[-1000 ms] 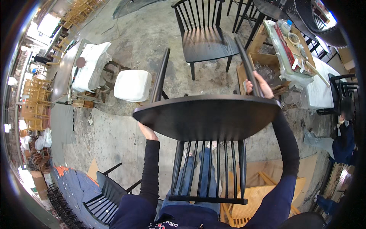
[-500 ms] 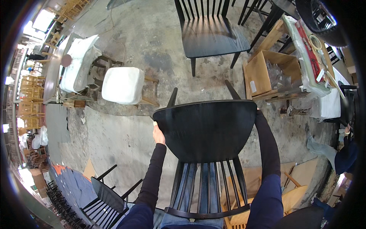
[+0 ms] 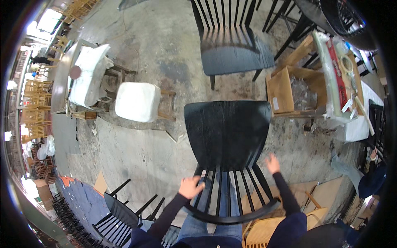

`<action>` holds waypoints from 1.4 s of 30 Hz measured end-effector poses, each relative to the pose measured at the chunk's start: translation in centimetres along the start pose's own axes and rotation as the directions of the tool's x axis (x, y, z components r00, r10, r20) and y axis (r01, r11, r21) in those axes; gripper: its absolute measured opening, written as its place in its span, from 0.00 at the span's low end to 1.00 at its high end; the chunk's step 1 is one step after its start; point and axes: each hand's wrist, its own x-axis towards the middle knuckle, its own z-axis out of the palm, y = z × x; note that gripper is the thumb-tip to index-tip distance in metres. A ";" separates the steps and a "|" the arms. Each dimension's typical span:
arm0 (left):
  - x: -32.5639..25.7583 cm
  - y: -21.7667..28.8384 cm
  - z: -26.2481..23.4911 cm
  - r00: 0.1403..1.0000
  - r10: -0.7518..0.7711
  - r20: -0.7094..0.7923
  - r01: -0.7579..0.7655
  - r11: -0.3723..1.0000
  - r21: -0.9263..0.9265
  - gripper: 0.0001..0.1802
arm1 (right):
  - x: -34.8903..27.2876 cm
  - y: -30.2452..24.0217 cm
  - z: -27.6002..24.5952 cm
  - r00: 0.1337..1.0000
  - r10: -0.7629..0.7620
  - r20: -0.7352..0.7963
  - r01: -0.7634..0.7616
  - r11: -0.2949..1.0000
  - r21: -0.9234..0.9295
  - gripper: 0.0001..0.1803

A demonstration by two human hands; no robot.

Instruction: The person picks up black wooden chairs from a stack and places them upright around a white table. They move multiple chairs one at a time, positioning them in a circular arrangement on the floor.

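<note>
The black chair [image 3: 227, 140] hides its own legs; the far chair [image 3: 231, 45] is cut off at the top edge.

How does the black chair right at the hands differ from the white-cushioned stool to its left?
The black chair has a bare, glossy wooden seat; the white-cushioned stool has a padded white top. The chair has a spindle back with a curved top rail; the stool shows no back. The chair stands beside the left hand and right hand; the stool stands apart. Both rest on the concrete floor.

left: bare floor [image 3: 136, 153] open past white stool [image 3: 137, 101]
ahead: black chair [image 3: 227, 132] blocks
right: cardboard box [image 3: 289, 89] crowds gap
</note>
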 end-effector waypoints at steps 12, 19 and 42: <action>4.7 3.2 -9.8 0.915 0.247 -0.318 -0.117 0.919 0.377 0.22 | -11.3 -5.3 -24.8 0.906 0.412 -0.096 0.040 0.143 0.989 0.18; 5.3 1.5 -11.2 0.717 0.666 -0.206 -0.611 0.743 0.273 0.16 | -33.0 -1.5 5.7 0.108 0.962 0.252 -0.142 -0.236 0.961 0.06; 6.9 2.3 -9.8 0.666 0.576 0.475 -0.745 0.479 0.464 0.27 | -42.5 -64.3 37.2 -0.372 0.747 0.551 0.163 -0.532 0.831 0.14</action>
